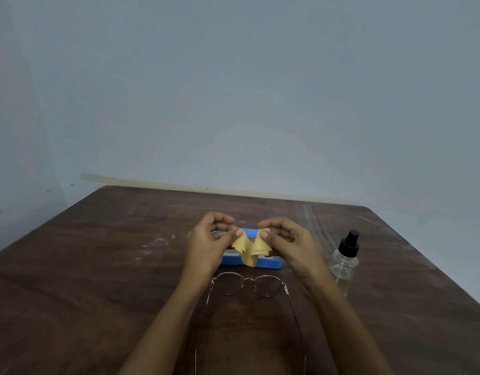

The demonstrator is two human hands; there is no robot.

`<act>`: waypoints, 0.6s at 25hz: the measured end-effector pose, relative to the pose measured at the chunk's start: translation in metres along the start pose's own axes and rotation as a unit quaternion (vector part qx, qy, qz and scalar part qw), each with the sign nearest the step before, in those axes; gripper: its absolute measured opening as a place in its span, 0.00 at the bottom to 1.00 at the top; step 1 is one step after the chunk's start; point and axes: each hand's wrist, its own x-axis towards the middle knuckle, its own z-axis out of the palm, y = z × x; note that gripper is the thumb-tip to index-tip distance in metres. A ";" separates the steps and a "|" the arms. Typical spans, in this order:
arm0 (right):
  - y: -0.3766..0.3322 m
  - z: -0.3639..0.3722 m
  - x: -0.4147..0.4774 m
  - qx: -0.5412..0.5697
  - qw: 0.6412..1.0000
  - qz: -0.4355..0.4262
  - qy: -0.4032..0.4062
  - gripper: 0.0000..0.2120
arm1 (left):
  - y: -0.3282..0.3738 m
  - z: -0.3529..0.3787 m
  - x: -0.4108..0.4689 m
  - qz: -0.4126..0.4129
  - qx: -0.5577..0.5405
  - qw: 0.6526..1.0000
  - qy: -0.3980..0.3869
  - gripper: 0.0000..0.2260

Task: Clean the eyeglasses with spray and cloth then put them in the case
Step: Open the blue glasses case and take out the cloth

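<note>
Left hand (206, 239) and right hand (286, 243) raised together at table centre, each pinching a top corner of a yellow cloth (249, 250) between thumb and fingers, middle sagging in folds. Directly behind, at 12 o'clock, an open blue case (271, 263) lying flat. At 6 o'clock from the hands, thin-rimmed eyeglasses (248, 286) resting on the dark wooden table (84, 280), temples unfolded toward the wearer. At 3 o'clock, standing upright, a clear spray bottle (344, 263) with black nozzle.
</note>
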 end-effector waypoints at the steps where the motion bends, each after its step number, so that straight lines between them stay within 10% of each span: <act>1: 0.000 0.002 0.000 -0.008 1.000 -0.003 -0.007 0.08 | 0.000 0.002 -0.001 -0.001 -0.007 1.000 -0.006 0.08; 15: -0.003 0.006 -0.001 0.082 0.996 0.037 -0.004 0.13 | 0.009 0.005 -0.006 0.004 -0.054 0.993 -0.106 0.14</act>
